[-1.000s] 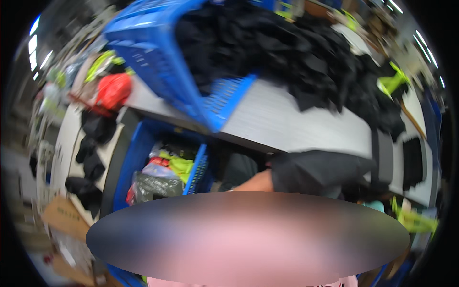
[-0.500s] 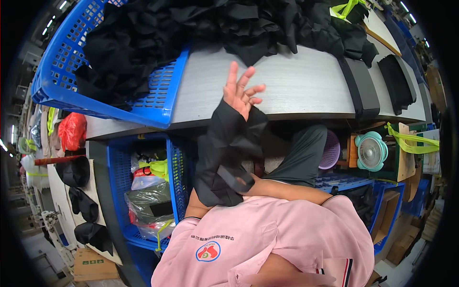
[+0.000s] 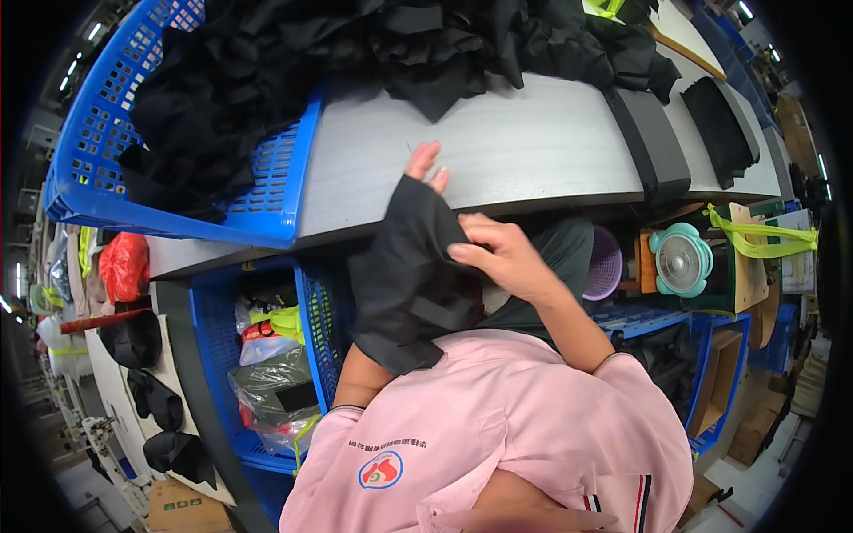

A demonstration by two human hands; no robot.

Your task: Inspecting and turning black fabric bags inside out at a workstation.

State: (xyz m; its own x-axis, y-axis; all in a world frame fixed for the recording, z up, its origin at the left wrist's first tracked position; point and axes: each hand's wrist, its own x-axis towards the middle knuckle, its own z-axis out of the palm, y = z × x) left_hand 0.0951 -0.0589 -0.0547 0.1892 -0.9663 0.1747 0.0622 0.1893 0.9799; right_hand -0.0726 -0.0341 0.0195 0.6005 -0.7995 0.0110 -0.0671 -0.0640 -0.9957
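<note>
**Sleeve nearly seated on left forearm**

Sleeve work, mid-fit. Left hand [image 3: 425, 166] sits inside a black fabric arm sleeve [image 3: 410, 275], only fingertips poking out of the top opening, fingers loose and resting on the front edge of the grey worktable [image 3: 524, 147]; it grips nothing. Right hand [image 3: 498, 258] has come in since half a second ago (back then it was out of sight and the left hand was raised with fingers spread) and now pinches the sleeve's edge near the wrist, thumb and fingers closed on the cloth. Sleeve now covers more of the hand than it did, with the cuff up over the knuckles and the lower end loose around the elbow, just above the pink shirt [image 3: 498, 435].

Judgement: pulling-on step is well along; remaining work looks like tugging the cloth straight and settling the lower hem, which hangs slack and creased.

Surroundings: blue plastic basket [image 3: 267, 191] on the table's left, heaped with black fabric pieces [image 3: 355, 53] spilling across the tabletop. Under the table, a blue crate [image 3: 213, 355] with bagged items, a purple basket [image 3: 606, 262], a small teal fan [image 3: 682, 259] further right. Flat black pads [image 3: 653, 142] lie on the table's right end.
</note>
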